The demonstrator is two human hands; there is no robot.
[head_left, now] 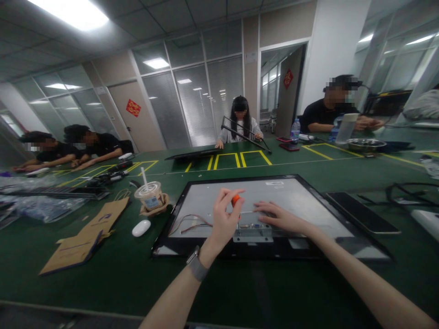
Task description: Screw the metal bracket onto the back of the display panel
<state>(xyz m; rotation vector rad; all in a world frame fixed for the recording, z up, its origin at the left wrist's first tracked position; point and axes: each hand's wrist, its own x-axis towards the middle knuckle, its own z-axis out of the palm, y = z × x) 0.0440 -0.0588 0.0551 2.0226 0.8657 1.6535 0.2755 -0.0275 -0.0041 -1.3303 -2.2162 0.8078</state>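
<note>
A monitor panel [308,196] lies face down on the green table, its grey metal back up. My left hand [224,217] pinches the orange handle of a small screwdriver [235,200], held above the panel's connector bracket [253,232]. My right hand [279,215] rests flat on the metal back just right of the screwdriver, fingers stretched out, touching the thin shaft. Thin coloured wires [192,223] trail across the panel's left part. A watch sits on my left wrist.
A lidded drink cup with straw [150,195], a white mouse [141,227] and a brown paper bag [85,237] lie to the left. A black strip [361,212] and cables lie to the right. Several other people work at the table's far side.
</note>
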